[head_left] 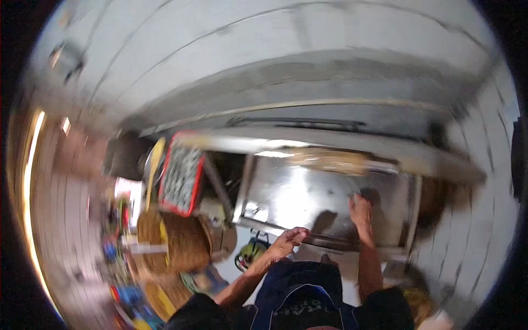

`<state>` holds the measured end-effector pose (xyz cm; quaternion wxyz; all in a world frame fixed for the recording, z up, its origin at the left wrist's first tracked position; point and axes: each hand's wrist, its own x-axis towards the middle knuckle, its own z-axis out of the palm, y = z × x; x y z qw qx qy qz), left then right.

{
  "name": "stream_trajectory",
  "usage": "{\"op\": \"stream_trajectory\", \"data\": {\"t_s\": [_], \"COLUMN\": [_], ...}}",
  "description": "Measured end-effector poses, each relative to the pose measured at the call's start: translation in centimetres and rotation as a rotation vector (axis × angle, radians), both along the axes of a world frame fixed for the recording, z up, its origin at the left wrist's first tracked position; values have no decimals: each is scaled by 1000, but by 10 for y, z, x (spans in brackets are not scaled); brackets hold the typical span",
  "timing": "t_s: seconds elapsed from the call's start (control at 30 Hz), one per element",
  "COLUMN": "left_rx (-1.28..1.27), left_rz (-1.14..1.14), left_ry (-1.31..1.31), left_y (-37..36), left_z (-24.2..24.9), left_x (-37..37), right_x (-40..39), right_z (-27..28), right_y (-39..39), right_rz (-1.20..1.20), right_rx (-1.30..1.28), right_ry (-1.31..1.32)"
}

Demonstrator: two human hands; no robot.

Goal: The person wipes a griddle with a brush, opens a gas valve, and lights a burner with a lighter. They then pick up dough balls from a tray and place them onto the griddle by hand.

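A shiny metal tray-like surface (269, 190) with a raised frame lies in front of me, reflecting bright light. My left hand (290, 240) is at its front edge, fingers drawn together; whatever they hold, if anything, is hidden. Over the right part of the metal is my right hand (361, 213), its fingers curled and blurred. Something pale and thin seems to be at its fingertips, too smeared to name. Along the back of the metal surface runs a tan, wood-like piece (330, 160), also blurred. Dark shadows of the hands fall on the metal.
Left of the metal surface is a red-rimmed tray (193, 179) with a grey patterned inside, beside a yellow long-handled item (154, 165). A brown woven-looking round object (176, 242) stands lower left. A green round item (250, 254) sits below. A grey wall (308, 71) rises behind.
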<state>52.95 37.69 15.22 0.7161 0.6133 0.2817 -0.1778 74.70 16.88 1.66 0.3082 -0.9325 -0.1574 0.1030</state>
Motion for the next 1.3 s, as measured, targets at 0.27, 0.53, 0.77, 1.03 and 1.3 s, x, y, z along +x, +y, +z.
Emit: {"op": "stream_trajectory", "data": {"t_s": [0.27,0.53,0.77,1.03,1.3], "left_rx": [152,1094,1252,1344,1346], "left_rz": [511,848,741,797,990], "left_ry": [-273,-212,-238,-125,-51], "left_y": [161,446,540,563,551], "left_z": [86,66,69,23,-1], "left_x": [-104,-160,-149,-219,-262], "right_x": [-135,-189,-130,-84,-57], "right_z": [134,207,161,106,146], "right_y": [184,467,661,701,699], "right_rz": [902,928,411,424,469], "right_rx": [161,511,177,-197,-141], "right_ry": [577,347,-370,-636,-495]}}
